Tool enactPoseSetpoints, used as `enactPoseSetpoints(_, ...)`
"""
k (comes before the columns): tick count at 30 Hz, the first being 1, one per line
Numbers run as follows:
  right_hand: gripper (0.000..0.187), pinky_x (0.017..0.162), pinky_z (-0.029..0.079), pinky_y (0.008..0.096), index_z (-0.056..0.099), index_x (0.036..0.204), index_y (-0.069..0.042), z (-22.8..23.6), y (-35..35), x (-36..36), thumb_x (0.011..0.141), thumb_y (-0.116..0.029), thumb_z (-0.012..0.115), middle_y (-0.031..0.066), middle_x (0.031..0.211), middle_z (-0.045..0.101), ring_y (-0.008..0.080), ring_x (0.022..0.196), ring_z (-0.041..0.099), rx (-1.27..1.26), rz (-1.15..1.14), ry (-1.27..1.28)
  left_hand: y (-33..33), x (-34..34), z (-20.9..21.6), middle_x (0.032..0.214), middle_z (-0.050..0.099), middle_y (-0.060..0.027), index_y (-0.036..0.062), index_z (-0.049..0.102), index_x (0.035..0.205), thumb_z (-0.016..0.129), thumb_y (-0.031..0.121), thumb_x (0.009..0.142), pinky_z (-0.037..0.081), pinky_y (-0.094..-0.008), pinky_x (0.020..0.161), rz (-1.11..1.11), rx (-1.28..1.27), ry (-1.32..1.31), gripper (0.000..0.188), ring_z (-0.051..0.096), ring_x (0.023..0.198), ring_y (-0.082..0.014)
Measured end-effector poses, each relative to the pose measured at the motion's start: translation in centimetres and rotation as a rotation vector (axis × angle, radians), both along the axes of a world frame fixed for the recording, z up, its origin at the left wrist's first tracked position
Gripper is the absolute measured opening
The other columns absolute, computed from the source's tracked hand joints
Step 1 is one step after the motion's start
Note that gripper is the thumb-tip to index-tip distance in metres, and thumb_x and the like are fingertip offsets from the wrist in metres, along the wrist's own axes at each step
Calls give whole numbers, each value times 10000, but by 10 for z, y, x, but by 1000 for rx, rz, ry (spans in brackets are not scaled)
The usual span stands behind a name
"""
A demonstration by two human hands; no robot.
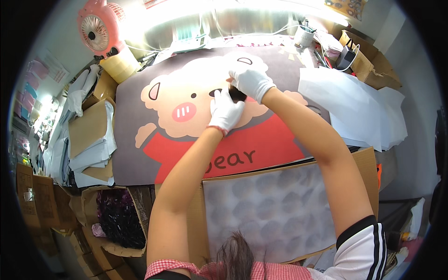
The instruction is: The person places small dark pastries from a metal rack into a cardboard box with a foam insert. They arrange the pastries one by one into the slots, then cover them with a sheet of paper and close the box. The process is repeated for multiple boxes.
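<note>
Both my hands wear white gloves and meet above the middle of the table mat [128, 116], which is printed with a cartoon bear in a red top. Between them is a small dark, rounded thing [237, 94], partly covered by the gloves, so its kind does not show. My left hand [226, 111] is closed on its near left side. From the far right, my right hand [252, 81] closes over its upper end, with bare fingertips pinched together at the left.
Nearest me, a cardboard box [196, 219] holds a translucent sheet [266, 210] over rows of round shapes. White sheets [350, 102] lie at right, stacked papers and card [91, 135] at left. A pink fan [95, 32] stands back left; a carton [116, 233] holds dark shiny strands.
</note>
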State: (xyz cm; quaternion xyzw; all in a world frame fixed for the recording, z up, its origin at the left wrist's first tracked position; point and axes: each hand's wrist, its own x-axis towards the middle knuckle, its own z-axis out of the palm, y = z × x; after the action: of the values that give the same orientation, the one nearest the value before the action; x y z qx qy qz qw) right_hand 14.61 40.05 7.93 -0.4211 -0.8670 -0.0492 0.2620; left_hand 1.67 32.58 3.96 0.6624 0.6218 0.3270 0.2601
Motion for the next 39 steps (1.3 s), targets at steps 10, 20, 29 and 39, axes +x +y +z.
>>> enactPoseSetpoints(10, 154, 508, 508, 320, 544, 920, -90, 6, -148, 30, 953, -228, 605, 75, 726, 615, 219, 576, 643, -44, 185, 228, -164, -4, 24, 1439, 438, -159, 12, 340, 1473, 622, 181, 931, 369, -367, 1109, -78, -87, -324, 633, 425, 1346, -261)
enactPoseSetpoints(20, 164, 735, 479, 267, 635, 952, -9, 19, -340, 37, 954, -173, 622, 14, 782, 620, 86, 748, 534, -1327, -85, 536, -310, 4, 16, 1358, 465, -89, 118, 368, 1455, 564, 126, 980, 449, -371, 1018, 147, -428, -1619, 514, 522, 1182, -200)
enactPoseSetpoints(29, 208, 728, 514, 325, 705, 896, -23, -22, -374, 19, 839, -222, 731, 106, 781, 697, 180, 739, 647, -1202, -166, 315, -367, -46, -15, 1353, 521, -106, 112, 143, 1585, 639, 42, 886, 486, -299, 916, -92, -833, -1445, 860, 554, 1096, -145)
enactPoseSetpoints(39, 189, 730, 558, 373, 722, 850, -81, -51, -345, 45, 825, -268, 719, 89, 854, 716, 272, 792, 695, -470, -374, 193, -376, -22, -22, 1491, 376, -164, 200, 74, 1587, 516, -9, 931, 488, -480, 1004, 119, -704, -1569, 818, 509, 1264, -299)
